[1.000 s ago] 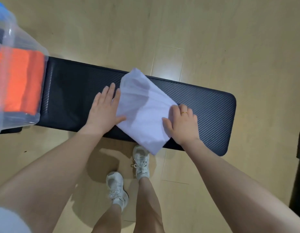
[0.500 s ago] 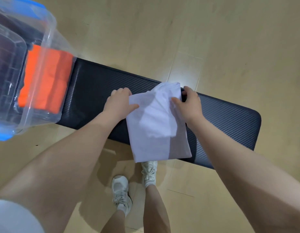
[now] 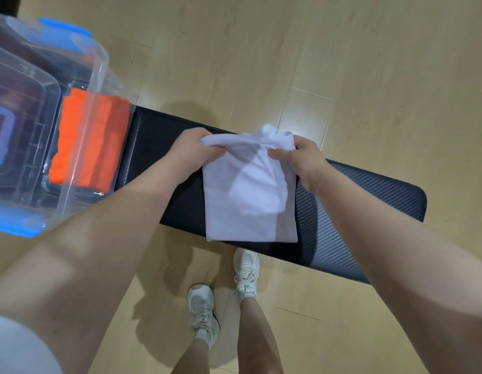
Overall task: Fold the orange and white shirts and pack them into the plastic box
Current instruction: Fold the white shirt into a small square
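Both hands (image 3: 194, 149) (image 3: 302, 157) now lift white shirt (image 3: 248, 201); no readable writing.

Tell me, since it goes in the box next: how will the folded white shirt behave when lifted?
Probably floppy: the white shirt already bunches where the left hand and right hand grip it. Likely light. The fold may fall open unless it is supported underneath.

Both bare arms reach forward and down. The left hand (image 3: 189, 149) curls its fingers and pinches the white shirt (image 3: 248, 190) at its top edge. The right hand (image 3: 306, 160) grips the same edge, close beside it.
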Demonstrator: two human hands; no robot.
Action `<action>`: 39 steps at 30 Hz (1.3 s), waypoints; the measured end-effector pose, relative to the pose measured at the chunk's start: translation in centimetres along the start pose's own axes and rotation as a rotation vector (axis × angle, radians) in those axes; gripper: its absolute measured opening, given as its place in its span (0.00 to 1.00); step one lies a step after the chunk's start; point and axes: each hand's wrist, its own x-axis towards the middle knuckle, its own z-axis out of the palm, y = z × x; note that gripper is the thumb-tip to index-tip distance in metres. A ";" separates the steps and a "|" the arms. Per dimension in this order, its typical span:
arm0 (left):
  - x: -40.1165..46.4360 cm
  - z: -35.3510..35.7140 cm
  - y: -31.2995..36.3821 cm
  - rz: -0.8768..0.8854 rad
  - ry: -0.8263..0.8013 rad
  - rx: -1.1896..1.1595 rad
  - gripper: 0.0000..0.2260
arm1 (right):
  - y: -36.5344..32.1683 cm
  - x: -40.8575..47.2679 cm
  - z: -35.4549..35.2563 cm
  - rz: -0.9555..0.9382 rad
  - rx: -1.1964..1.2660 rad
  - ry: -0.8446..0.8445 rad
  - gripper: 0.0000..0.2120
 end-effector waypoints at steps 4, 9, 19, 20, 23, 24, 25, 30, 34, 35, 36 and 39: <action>-0.6 -1.1 0.9 0.103 0.037 -0.108 0.09 | -1.7 -0.2 -0.9 -0.134 0.159 -0.070 0.19; -2.6 -1.4 -0.9 0.221 -0.022 0.010 0.03 | -0.8 -2.4 -1.9 -0.214 -0.052 -0.161 0.09; -5.9 3.8 -5.7 0.416 0.011 0.807 0.09 | 6.6 -5.6 -1.1 -0.491 -0.939 0.164 0.08; -5.9 4.2 -6.2 0.436 0.024 0.863 0.08 | 7.1 -5.8 -0.9 -0.519 -1.036 0.182 0.09; -5.9 5.1 -7.6 0.613 0.123 1.028 0.13 | 8.6 -6.2 -0.5 -0.584 -1.220 0.161 0.08; -6.0 5.1 -7.8 0.643 0.163 1.074 0.17 | 9.1 -6.2 -0.5 -0.607 -1.233 0.145 0.07; -6.1 5.1 -8.1 0.672 0.199 1.085 0.20 | 9.5 -6.2 -0.5 -0.621 -1.241 0.128 0.07; -6.5 4.9 -9.4 0.684 0.143 1.082 0.16 | 11.2 -6.5 -0.5 -0.736 -1.311 0.018 0.07; -6.7 5.1 -10.3 0.667 0.155 0.912 0.06 | 11.2 -7.5 -0.1 -0.610 -1.113 0.129 0.16; -6.8 5.1 -10.2 0.673 0.196 0.894 0.09 | 11.0 -7.5 0.2 -0.511 -0.980 0.189 0.14; -6.7 5.1 -9.9 0.679 0.230 0.911 0.11 | 10.9 -7.4 0.5 -0.410 -0.834 0.244 0.12; -5.9 5.3 -9.1 0.767 0.286 1.071 0.10 | 11.2 -7.0 1.7 -0.250 -0.561 0.383 0.07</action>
